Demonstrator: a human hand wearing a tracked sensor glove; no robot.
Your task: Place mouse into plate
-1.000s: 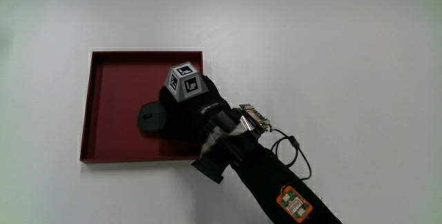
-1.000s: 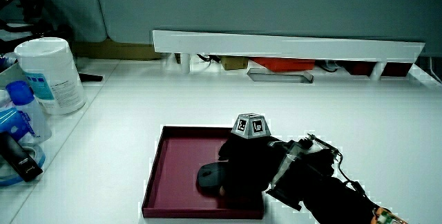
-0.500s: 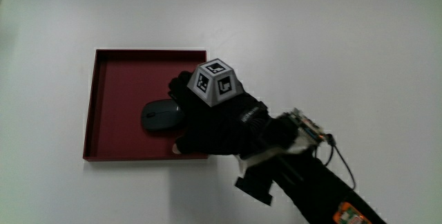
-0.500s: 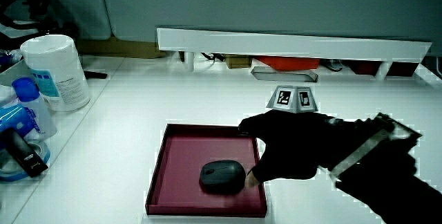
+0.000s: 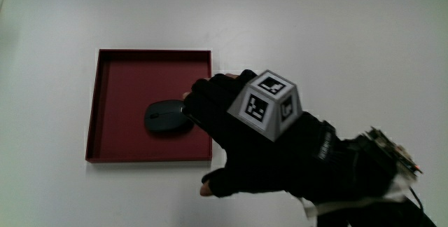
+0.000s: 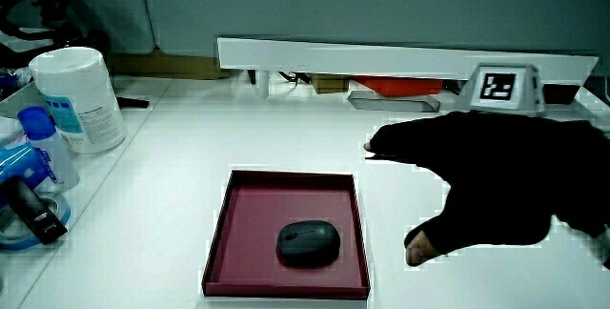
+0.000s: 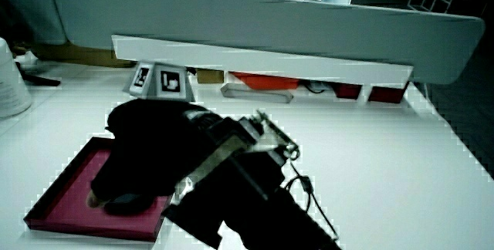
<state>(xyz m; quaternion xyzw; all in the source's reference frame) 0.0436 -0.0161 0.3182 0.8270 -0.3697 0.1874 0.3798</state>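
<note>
Mouse [image 5: 166,116], a dark grey oval one, has been released and lies alone in the shallow dark red square plate [image 5: 117,69], clear of the grip. The black-gloved hand [image 5: 269,150] has been lifted away, its fingers spread and empty. The placing is judged complete.

The mouse [image 5: 166,116] lies in the plate [image 5: 119,73], apart from its walls. The hand [image 5: 260,143] is raised beside the plate — partly over the rim, clear of the mouse. A canister [image 6: 77,100] and bottle [image 6: 40,147] stand at the table's edge, well apart from the plate.
</note>
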